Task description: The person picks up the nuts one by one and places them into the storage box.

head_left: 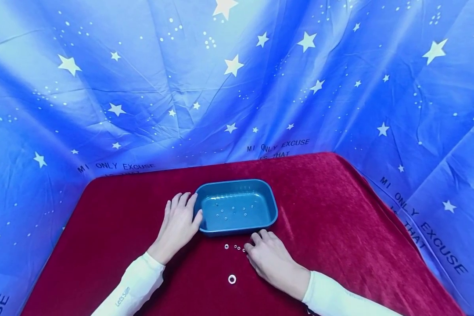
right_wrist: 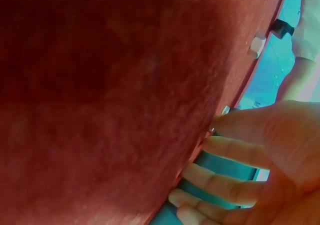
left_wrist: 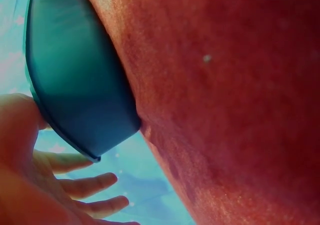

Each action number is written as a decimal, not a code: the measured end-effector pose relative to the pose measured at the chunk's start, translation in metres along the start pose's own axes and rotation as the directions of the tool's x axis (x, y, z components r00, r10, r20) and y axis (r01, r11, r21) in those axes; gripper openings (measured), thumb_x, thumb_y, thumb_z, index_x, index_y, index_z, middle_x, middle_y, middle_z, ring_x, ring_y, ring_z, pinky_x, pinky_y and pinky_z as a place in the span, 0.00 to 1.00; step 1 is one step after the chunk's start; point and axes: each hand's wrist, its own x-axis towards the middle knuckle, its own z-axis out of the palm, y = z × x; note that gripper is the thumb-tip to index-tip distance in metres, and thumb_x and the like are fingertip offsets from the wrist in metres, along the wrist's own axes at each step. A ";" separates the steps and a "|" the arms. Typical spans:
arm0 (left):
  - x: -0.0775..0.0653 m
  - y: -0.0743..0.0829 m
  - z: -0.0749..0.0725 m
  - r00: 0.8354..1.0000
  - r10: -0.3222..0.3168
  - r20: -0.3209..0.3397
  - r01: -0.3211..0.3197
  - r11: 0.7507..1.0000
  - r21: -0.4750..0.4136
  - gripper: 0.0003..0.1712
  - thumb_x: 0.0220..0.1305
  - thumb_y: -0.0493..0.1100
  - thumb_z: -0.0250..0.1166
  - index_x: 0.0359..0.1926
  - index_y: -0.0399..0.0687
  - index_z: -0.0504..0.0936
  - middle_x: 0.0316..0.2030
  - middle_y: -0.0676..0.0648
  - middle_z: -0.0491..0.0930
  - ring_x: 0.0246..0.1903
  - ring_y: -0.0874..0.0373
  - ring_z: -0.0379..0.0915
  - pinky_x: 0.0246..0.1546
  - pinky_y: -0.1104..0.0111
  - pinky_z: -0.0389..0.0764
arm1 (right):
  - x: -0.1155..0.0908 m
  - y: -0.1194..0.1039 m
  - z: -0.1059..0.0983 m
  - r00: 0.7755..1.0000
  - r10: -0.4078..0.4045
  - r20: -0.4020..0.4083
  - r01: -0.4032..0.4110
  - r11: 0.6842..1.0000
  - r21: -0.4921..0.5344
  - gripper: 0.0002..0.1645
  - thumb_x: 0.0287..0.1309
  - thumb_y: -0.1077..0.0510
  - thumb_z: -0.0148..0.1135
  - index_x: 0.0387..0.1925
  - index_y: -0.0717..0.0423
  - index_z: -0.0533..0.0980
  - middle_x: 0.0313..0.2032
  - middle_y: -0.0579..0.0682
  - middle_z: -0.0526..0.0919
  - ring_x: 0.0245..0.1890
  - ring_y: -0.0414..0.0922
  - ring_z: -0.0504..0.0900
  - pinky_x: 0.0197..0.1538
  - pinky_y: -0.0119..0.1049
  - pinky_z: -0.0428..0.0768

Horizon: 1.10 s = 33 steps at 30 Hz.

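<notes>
A blue-green rectangular tub [head_left: 237, 229] stands on the red cloth with several tiny metal rings, apparently nuts, scattered over its floor. My left hand [head_left: 180, 220] rests against the tub's left end, fingers spread and mostly straight. In the left wrist view the thumb [left_wrist: 17, 117] touches the rim. In front of the tub, my right hand [head_left: 270, 256] is lowered to the cloth, its fingertips beside a small nut [head_left: 243, 250]. Left of it lie more small nuts [head_left: 237, 247] and a slightly bigger one [head_left: 227, 246]. Nearest me sits a large silver nut [head_left: 231, 279].
Dark red velvet cloth [head_left: 114, 237] covers the table. Blue curtains [head_left: 174, 87] with white stars hang behind it and at both sides. In the left wrist view a small pale speck [left_wrist: 207, 58] shows on the cloth.
</notes>
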 end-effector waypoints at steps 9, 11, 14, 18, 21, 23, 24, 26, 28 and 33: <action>0.001 0.001 0.000 1.000 -0.007 0.005 0.007 1.000 -0.002 0.34 0.77 0.49 0.66 0.75 0.34 0.76 0.70 0.31 0.76 0.73 0.30 0.66 0.73 0.27 0.65 | 0.001 -0.003 0.000 1.000 0.006 -0.008 -0.006 1.000 -0.008 0.05 0.60 0.54 0.79 0.35 0.48 0.89 0.31 0.50 0.79 0.34 0.48 0.80 0.36 0.41 0.80; 0.001 0.001 0.000 1.000 -0.006 0.004 0.006 1.000 -0.002 0.34 0.77 0.49 0.66 0.75 0.34 0.76 0.70 0.31 0.76 0.73 0.30 0.67 0.73 0.27 0.65 | 0.002 -0.004 0.001 1.000 0.002 -0.011 -0.002 1.000 -0.006 0.05 0.60 0.55 0.79 0.36 0.48 0.89 0.32 0.50 0.80 0.34 0.48 0.80 0.36 0.41 0.80; 0.000 0.002 0.000 1.000 -0.006 0.003 0.006 1.000 -0.002 0.34 0.77 0.48 0.67 0.75 0.34 0.76 0.70 0.31 0.76 0.73 0.30 0.67 0.73 0.27 0.65 | 0.002 -0.005 0.001 1.000 -0.011 -0.004 0.011 1.000 -0.002 0.03 0.60 0.56 0.78 0.36 0.48 0.90 0.34 0.50 0.80 0.35 0.48 0.79 0.37 0.41 0.80; 0.000 0.002 0.000 1.000 -0.008 0.003 0.008 1.000 -0.003 0.34 0.76 0.48 0.67 0.75 0.34 0.76 0.70 0.31 0.76 0.73 0.30 0.67 0.73 0.27 0.64 | 0.003 -0.006 -0.001 0.999 -0.035 0.002 0.035 0.999 0.012 0.02 0.61 0.57 0.78 0.36 0.49 0.91 0.37 0.52 0.83 0.38 0.48 0.80 0.39 0.41 0.81; 0.000 0.002 0.000 1.000 -0.008 0.002 0.008 1.000 -0.002 0.34 0.76 0.48 0.67 0.75 0.34 0.76 0.70 0.31 0.76 0.73 0.30 0.67 0.74 0.27 0.64 | 0.003 -0.005 -0.001 0.999 -0.053 -0.005 0.053 0.998 0.014 0.04 0.59 0.58 0.78 0.37 0.50 0.92 0.40 0.52 0.84 0.41 0.48 0.81 0.41 0.42 0.82; 0.000 0.002 0.001 1.000 -0.008 0.002 0.008 1.000 -0.001 0.34 0.76 0.48 0.66 0.75 0.34 0.76 0.70 0.31 0.76 0.73 0.30 0.67 0.74 0.27 0.64 | 0.002 -0.005 -0.001 0.998 -0.064 -0.012 0.064 0.998 0.011 0.05 0.56 0.59 0.78 0.37 0.50 0.92 0.41 0.52 0.85 0.42 0.48 0.81 0.42 0.42 0.82; 0.000 0.002 0.001 1.000 -0.008 0.002 0.008 1.000 0.000 0.34 0.76 0.48 0.66 0.75 0.34 0.76 0.70 0.31 0.76 0.73 0.30 0.67 0.74 0.27 0.64 | 0.002 -0.005 -0.002 0.998 -0.068 -0.016 0.068 0.998 0.011 0.06 0.55 0.60 0.79 0.36 0.50 0.92 0.41 0.52 0.85 0.43 0.48 0.81 0.42 0.42 0.82; 0.000 0.002 0.001 1.000 -0.009 0.003 0.009 1.000 0.000 0.34 0.77 0.48 0.66 0.75 0.34 0.76 0.70 0.31 0.76 0.73 0.30 0.67 0.74 0.27 0.64 | 0.001 -0.004 -0.002 0.997 -0.075 -0.023 0.075 0.997 0.008 0.06 0.54 0.59 0.79 0.35 0.50 0.91 0.42 0.52 0.85 0.44 0.48 0.81 0.42 0.42 0.82; 0.000 0.002 0.001 1.000 -0.012 0.006 0.012 1.000 -0.004 0.34 0.77 0.48 0.66 0.75 0.34 0.76 0.70 0.31 0.76 0.73 0.30 0.66 0.74 0.27 0.63 | 0.000 -0.004 -0.003 0.996 -0.081 -0.031 0.081 0.997 0.009 0.05 0.53 0.59 0.79 0.34 0.51 0.91 0.43 0.52 0.85 0.45 0.49 0.81 0.42 0.42 0.82; 0.000 0.003 0.001 1.000 -0.017 0.009 0.018 1.000 -0.007 0.34 0.77 0.48 0.66 0.76 0.35 0.76 0.70 0.31 0.76 0.73 0.30 0.66 0.74 0.27 0.63 | -0.006 -0.004 -0.008 0.994 -0.098 -0.056 0.100 0.994 0.039 0.03 0.57 0.58 0.78 0.33 0.51 0.89 0.47 0.53 0.86 0.49 0.50 0.82 0.46 0.42 0.84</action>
